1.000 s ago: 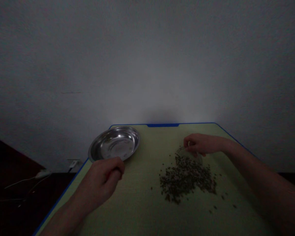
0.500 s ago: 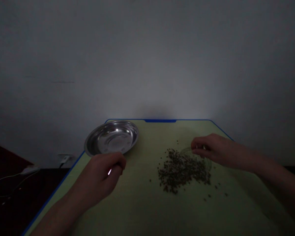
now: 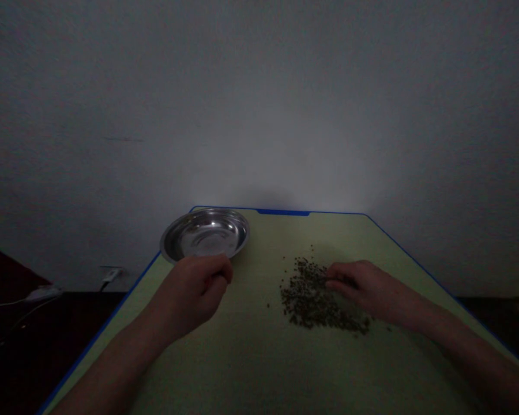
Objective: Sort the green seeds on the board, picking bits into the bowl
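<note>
A loose pile of small dark seed-like bits [image 3: 307, 300] lies spread on the pale green table right of the middle. My right hand [image 3: 354, 285] is at its right side, thumb and fingers pinched together low over the bits; what is between the fingertips is hidden. My left hand [image 3: 199, 288] is closed, thumb against the curled fingers, in front of the shiny metal basin [image 3: 207, 233]. It covers part of the basin's near rim, and I cannot tell whether it touches it. Its contents, if any, are hidden.
The table [image 3: 251, 369] has a blue edge and stands against a grey wall [image 3: 259, 104]. The basin sits at the far left corner, by the edge. Left of the table, a white plug [image 3: 111, 276] and a power strip [image 3: 43, 293] with cables show in dim light.
My right hand has come down and slightly left, closer to the pile. A clear round outline seen beneath it before is now hard to make out. The whole view has shifted slightly.
</note>
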Available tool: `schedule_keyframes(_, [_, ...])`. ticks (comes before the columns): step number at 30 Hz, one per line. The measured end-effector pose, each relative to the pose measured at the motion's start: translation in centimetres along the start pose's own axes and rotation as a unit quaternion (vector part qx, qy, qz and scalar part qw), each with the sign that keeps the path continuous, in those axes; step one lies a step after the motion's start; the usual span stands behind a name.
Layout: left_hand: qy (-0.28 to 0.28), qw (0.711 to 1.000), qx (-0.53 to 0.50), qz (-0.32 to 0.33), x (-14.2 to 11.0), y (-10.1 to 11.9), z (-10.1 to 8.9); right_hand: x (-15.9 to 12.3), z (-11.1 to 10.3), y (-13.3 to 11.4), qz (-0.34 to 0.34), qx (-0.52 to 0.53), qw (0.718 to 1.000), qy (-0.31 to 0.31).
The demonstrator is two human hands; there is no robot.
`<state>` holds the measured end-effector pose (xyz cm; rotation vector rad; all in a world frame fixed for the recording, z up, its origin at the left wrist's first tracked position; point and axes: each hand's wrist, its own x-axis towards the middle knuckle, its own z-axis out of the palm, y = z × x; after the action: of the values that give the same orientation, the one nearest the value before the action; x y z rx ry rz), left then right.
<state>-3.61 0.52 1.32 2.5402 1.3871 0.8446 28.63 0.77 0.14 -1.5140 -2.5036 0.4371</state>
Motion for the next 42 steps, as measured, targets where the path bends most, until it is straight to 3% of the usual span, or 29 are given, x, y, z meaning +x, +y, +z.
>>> schedule_keyframes(9, [-0.002,1.000,0.003,0.000,0.0,0.4,-0.1,-0.1,1.1,-4.1,-0.036,0.030,0.999,0.002])
schedule_keyframes(15, [-0.005,1.000,-0.007,0.004,0.0,0.4,0.1,-2.5,0.1,-2.8,-0.006,0.013,1.000,0.004])
schedule_keyframes(20, [-0.013,1.000,-0.008,0.016,0.0,0.7,0.2,-3.9,0.8,-2.2,-0.003,-0.008,1.000,-0.011])
schedule_keyframes(25, [-0.010,1.000,-0.010,0.017,0.0,0.6,0.2,-3.7,1.7,-3.7,-0.038,-0.023,0.999,-0.008])
schedule_keyframes(31, [-0.021,1.000,-0.005,0.011,0.2,0.8,0.0,-3.5,1.3,-4.8,-0.059,-0.006,0.998,-0.006])
schedule_keyframes(37, [-0.013,0.999,-0.012,0.029,0.1,0.7,0.1,-3.3,1.7,-6.3,-0.076,0.006,0.996,-0.039])
schedule_keyframes(42, [-0.010,0.999,-0.004,0.043,0.0,0.5,0.1,-1.7,1.6,-5.4,-0.085,-0.007,0.996,-0.023])
